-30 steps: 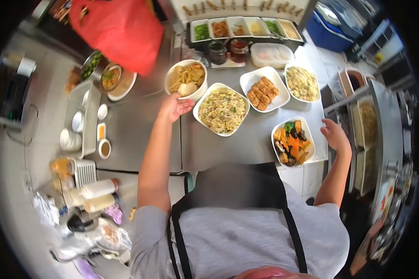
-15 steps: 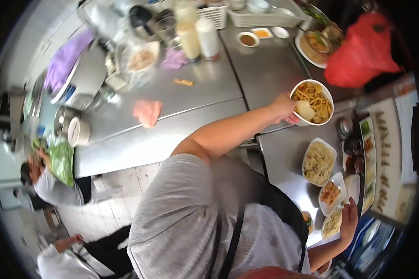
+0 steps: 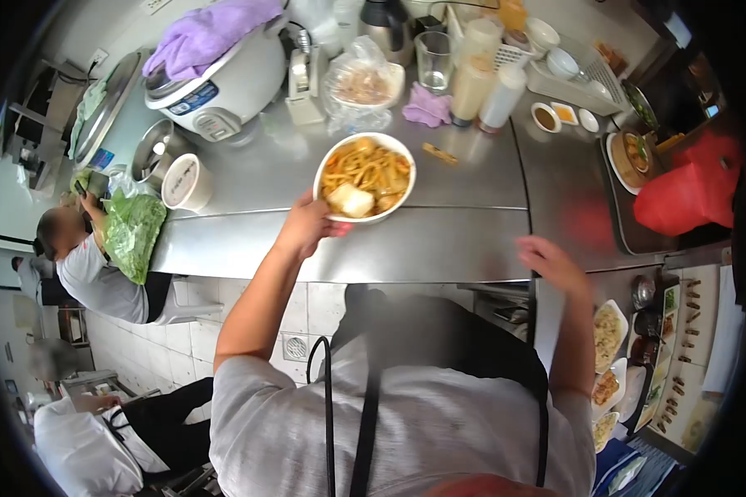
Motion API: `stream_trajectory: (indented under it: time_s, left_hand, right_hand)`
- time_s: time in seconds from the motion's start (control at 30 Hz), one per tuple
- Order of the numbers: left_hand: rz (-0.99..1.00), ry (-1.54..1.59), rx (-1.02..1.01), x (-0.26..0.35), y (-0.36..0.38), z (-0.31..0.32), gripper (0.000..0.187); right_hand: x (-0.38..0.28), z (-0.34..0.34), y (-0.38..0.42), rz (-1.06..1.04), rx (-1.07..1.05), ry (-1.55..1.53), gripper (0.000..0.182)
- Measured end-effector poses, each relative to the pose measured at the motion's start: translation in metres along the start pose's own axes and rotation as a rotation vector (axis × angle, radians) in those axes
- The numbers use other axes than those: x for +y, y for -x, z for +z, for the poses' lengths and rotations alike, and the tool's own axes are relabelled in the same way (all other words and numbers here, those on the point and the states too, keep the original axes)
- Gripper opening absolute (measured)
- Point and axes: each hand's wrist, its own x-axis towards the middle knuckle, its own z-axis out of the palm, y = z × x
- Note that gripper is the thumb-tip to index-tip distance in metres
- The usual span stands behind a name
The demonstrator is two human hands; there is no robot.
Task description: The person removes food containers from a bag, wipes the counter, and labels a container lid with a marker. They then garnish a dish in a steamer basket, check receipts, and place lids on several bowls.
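Note:
My left hand (image 3: 305, 225) grips a white round bowl (image 3: 318, 178) by its near left side, with the thumb at the rim. Stir-fried noodles (image 3: 365, 170) fill it, a pale square piece of food lying on top. The bowl is over the steel counter's front part. To the right, my right hand (image 3: 551, 258) is above the counter's front edge, slightly blurred, fingers stretched out and holding nothing. Beyond the bowl are a plastic-wrapped dish of food (image 3: 363, 87), a purple cloth (image 3: 428, 106) and a small yellowish strip (image 3: 439, 154).
A white lidded tub (image 3: 187, 182), a metal pot (image 3: 159, 153) and a rice cooker (image 3: 224, 87) stand left. Squeeze bottles (image 3: 502, 99) and sauce dishes (image 3: 545, 118) are at the back. A red bag (image 3: 688, 197) and food trays (image 3: 608, 335) lie right. Two co-workers (image 3: 112, 273) are at left.
My left hand has carried the noodle bowl from the right side to the middle counter. My right hand has left the food trays and moved forward to the counter edge. The view has turned left.

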Motion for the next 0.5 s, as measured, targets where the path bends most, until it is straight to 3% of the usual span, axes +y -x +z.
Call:
stream_trajectory:
  time_s: [0.07,0.13,0.2,0.27,0.37,0.5]
  left_hand:
    - [-0.025,0.009,0.021,0.002,0.000,-0.054,0.037]
    - [-0.051,-0.011,0.077,0.002,0.002,-0.096,0.034]
    - [-0.073,-0.009,0.040,-0.003,-0.002,-0.135,0.035]
    - [-0.086,-0.016,-0.010,-0.001,-0.005,-0.156,0.036]
    - [-0.097,-0.022,-0.103,0.004,-0.006,-0.173,0.039]
    - [-0.141,-0.207,-0.270,0.012,-0.014,-0.191,0.046]
  right_hand:
    - [-0.016,0.046,-0.070,-0.005,-0.044,0.003,0.032]
    - [-0.031,0.094,-0.129,0.008,0.034,0.018,0.032]
    - [-0.056,0.137,-0.174,-0.069,0.215,0.259,0.032]
    - [-0.087,0.168,-0.206,0.034,0.259,0.219,0.031]
    - [-0.094,0.191,-0.234,0.077,0.373,0.318,0.023]
    - [-0.082,0.181,-0.244,-0.122,0.403,0.012,0.014]
